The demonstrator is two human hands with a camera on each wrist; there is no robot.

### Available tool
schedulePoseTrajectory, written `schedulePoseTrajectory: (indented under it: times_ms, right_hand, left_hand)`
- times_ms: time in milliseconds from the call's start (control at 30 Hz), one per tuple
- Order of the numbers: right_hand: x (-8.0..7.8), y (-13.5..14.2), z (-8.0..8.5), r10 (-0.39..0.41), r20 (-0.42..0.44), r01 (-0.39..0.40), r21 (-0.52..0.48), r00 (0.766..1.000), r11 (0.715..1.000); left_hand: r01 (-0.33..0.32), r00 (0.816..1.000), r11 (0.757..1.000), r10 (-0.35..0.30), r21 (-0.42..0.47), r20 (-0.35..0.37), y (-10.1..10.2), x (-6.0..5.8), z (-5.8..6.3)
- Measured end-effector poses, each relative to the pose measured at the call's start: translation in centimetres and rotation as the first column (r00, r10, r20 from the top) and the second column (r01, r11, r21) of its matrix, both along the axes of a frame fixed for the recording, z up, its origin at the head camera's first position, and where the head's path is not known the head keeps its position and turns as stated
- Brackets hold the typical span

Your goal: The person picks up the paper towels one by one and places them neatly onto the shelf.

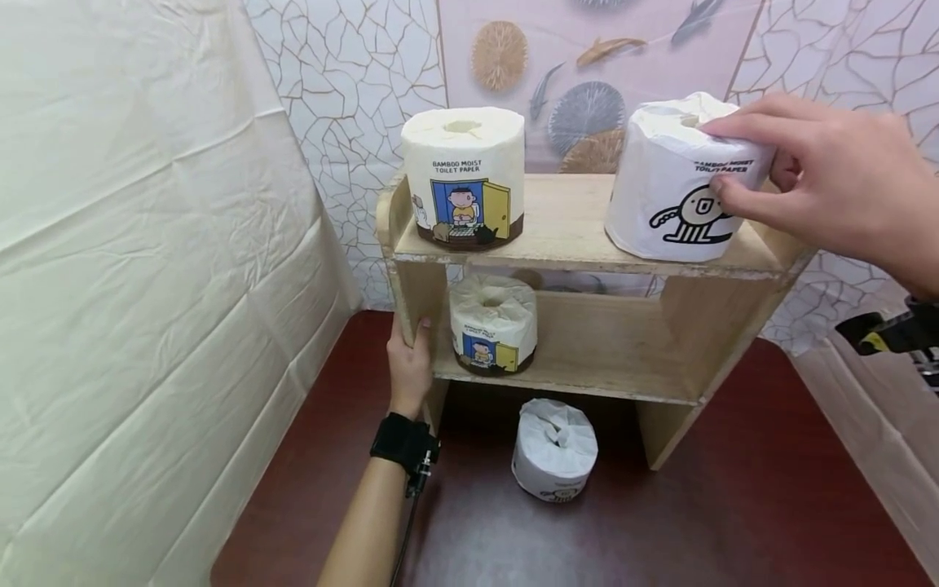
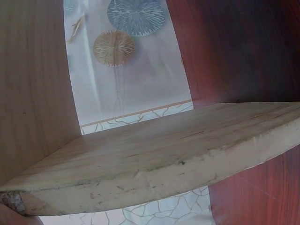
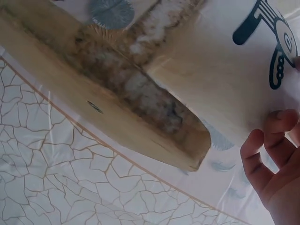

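A wooden shelf rack [image 1: 587,236] stands on the dark red table. My left hand [image 1: 408,367] grips the front edge of its left side panel, thumb on the inner face. At the right end of the top board, my right hand [image 1: 844,175] holds a white wrapped toilet paper roll [image 1: 645,196], printed with a black cartoon figure. That roll tilts a little; I cannot tell whether its base touches the board. The right wrist view shows curled fingers [image 3: 255,154] beside the white wrapper [image 3: 211,70]. The left wrist view shows mostly the side panel [image 2: 154,164].
A cream toilet paper roll [image 1: 462,155] with a coloured picture sits at the top board's left. A similar roll [image 1: 493,326] stands on the middle board. Below, another white roll [image 1: 555,448] rests on the table [image 1: 513,538]. A pale cloth wall [image 1: 147,244] borders the left.
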State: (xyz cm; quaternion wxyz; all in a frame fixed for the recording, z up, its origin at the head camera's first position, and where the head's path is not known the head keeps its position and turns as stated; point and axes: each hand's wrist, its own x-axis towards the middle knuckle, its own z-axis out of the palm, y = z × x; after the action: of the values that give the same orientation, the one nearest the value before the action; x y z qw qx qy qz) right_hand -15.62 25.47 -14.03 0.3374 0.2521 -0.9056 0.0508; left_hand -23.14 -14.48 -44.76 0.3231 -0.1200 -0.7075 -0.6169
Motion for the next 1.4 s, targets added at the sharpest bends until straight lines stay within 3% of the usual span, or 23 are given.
schedulePoseTrajectory:
  times_ms: [267,400,533,667,767,967,1267,1400]
  right_hand:
    - [0.0,-0.5,-0.6,-0.003,0.017,0.004,-0.039,1.0,0.999]
    - [0.5,-0.7,-1.2,0.008,0.027,-0.004,-0.139,1.0,0.99]
    - [1.1,-1.2,-2.1,0.042,-0.045,-0.052,-0.249,0.998,0.967]
    - [1.3,-1.7,-2.8,0.059,-0.132,-0.099,-0.315,0.989,0.944]
    - [1.2,-1.8,-3.3,0.06,-0.153,-0.116,-0.387,0.986,0.915]
    - [1.1,-1.6,-4.7,0.055,-0.152,-0.129,-0.539,0.987,0.833]
    - [0.8,-2.2,-6.5,0.06,-0.171,-0.156,-0.623,0.983,0.766]
    - [0.9,-2.7,-7.0,0.035,-0.154,-0.129,-0.661,0.987,0.739]
  left_hand:
    - [0.002,0.999,1.0,-0.003,0.015,0.044,-0.1,-0.2,-0.4]
    - [0.003,0.998,1.0,-0.004,0.014,0.058,-0.1,-0.2,-0.2]
    - [0.007,0.998,1.0,-0.008,0.013,0.061,0.3,0.7,1.0]
    - [-0.007,1.0,1.0,0.007,0.004,0.029,0.2,0.7,0.8]
    - [-0.02,1.0,1.0,0.02,-0.003,0.01,0.0,0.0,-0.1]
    - [-0.011,1.0,1.0,0.011,-0.02,-0.007,0.1,-0.2,-0.1]
    - [-0.011,1.0,1.0,0.011,-0.007,-0.01,-0.1,-0.4,-0.1]
    - [-0.007,1.0,1.0,0.007,-0.007,-0.023,-0.1,-0.6,-0.1]
